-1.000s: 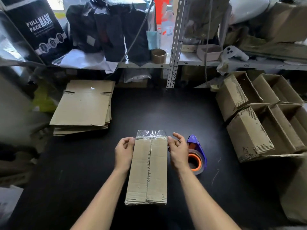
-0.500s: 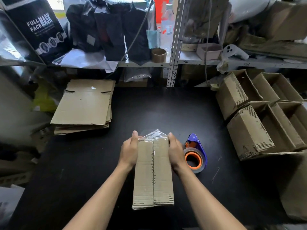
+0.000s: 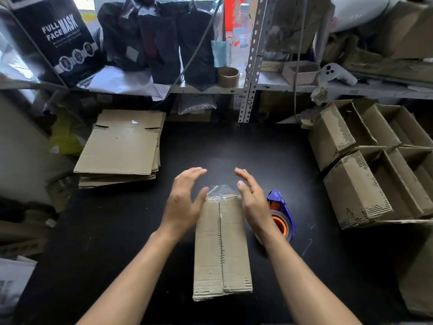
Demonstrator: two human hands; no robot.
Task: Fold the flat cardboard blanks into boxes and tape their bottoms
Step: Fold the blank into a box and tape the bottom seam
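Box [image 3: 221,249] bottom-up at worktop [image 3: 117,231] centre, seam taped, loose tape [image 3: 221,192] overhanging far end. Left hand [image 3: 182,202] and right hand [image 3: 251,202] flanking that end, spread wide, holding nothing, probably poised to press tape down. Dispenser [image 3: 280,216] parked just right, blanks [image 3: 121,146] far left

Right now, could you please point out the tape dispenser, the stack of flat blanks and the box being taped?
tape dispenser [image 3: 280,205]: head view, on its purple frame.
stack of flat blanks [image 3: 121,146]: head view, on the top sheet's middle.
box [image 3: 221,249]: head view, on its taped bottom seam.
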